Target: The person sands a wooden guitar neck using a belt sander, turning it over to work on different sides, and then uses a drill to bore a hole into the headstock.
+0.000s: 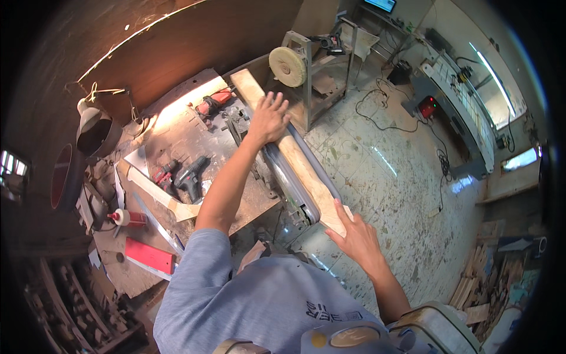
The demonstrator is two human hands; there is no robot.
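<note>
A long pale wooden board [300, 158] lies slanting over a belt sander [285, 177] with a grey belt. My left hand [269, 118] rests on top of the board toward its far end, fingers spread and the palm pressed down; its thumb is hidden. At the near end, my right hand [358, 239] grips the board, with the index finger along one side and the thumb at the other. The board's underside, where it meets the sander, cannot be seen.
Left of the sander, a workbench [236, 200] carries two cordless drills [190, 177], a red power tool [213, 103], a glue bottle [128, 218] and a red block [150, 255]. Beyond the board stands a round buffing wheel [288, 66] on a frame. Cables [383, 121] cross the floor.
</note>
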